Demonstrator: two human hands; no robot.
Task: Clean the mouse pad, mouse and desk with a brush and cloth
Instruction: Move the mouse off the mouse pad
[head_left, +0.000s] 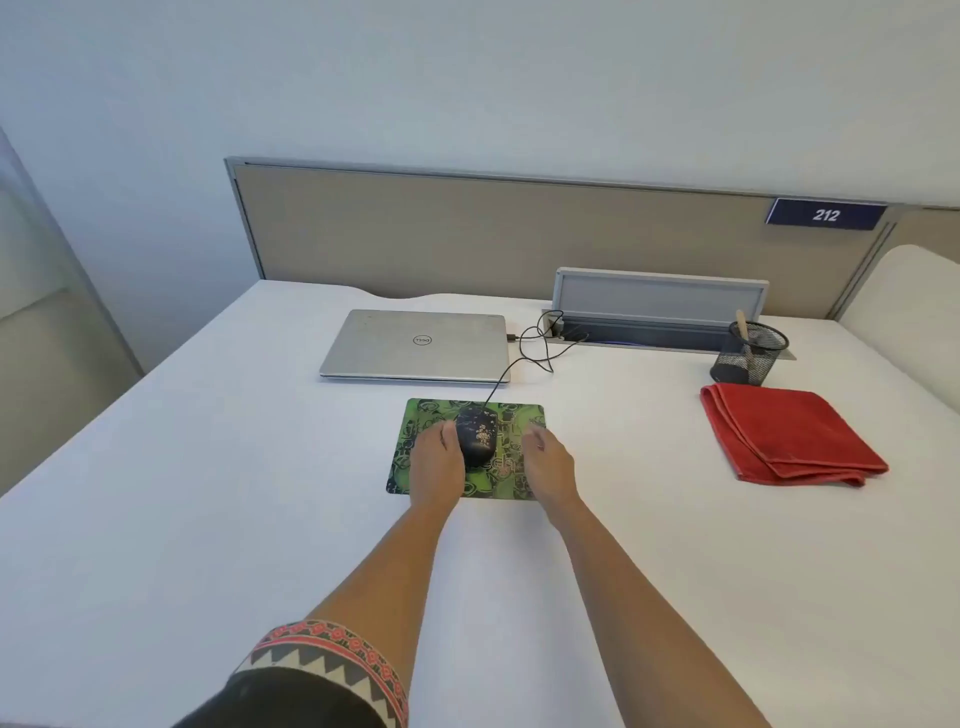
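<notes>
Mouse is being flanked by left hand and right hand, both relaxed, nothing grasped; best lifted squarely off green mouse pad.

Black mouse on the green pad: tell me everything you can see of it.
The black corded computer mouse has pale speckles, perhaps debris, on its smooth plastic-looking top. It lies flat on the green patterned mouse pad, nose pointing away. A thin black cable leaves its far end toward the closed silver laptop. The left hand sits at its left flank, contact unclear; the right hand is apart.
</notes>
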